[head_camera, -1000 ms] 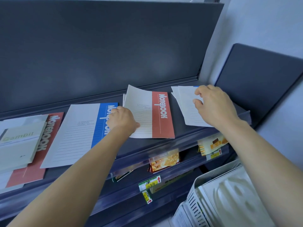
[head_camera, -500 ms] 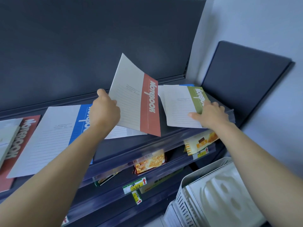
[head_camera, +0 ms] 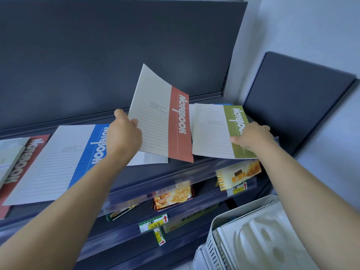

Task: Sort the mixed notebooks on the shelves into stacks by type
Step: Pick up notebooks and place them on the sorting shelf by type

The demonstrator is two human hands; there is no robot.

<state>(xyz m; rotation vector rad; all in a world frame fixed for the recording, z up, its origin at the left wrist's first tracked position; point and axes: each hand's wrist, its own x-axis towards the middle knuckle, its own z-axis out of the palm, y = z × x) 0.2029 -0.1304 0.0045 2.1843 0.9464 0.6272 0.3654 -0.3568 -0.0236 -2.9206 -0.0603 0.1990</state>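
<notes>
Head view: each cover reads "NOTEBOOK". The left hand [head_camera: 124, 133] pinches the red notebook [head_camera: 163, 121] by its left edge, raised and tilted above the shelf [head_camera: 175, 170]. The right hand [head_camera: 253, 136] clasps the green notebook [head_camera: 214, 133], which lies at the shelf's right end, with the thumb on its cover. A blue notebook [head_camera: 64, 158] lies flat beside the left wrist.

Dark grey back panel [head_camera: 116, 45] rising behind the grip, dark grey shelf [head_camera: 155, 172] directly beneath it, pale wall [head_camera: 311, 26] and second grey panel [head_camera: 292, 106] to its right, lower shelves [head_camera: 126, 236], price tags [head_camera: 153, 224] and white slatted basket [head_camera: 215, 250] below.
</notes>
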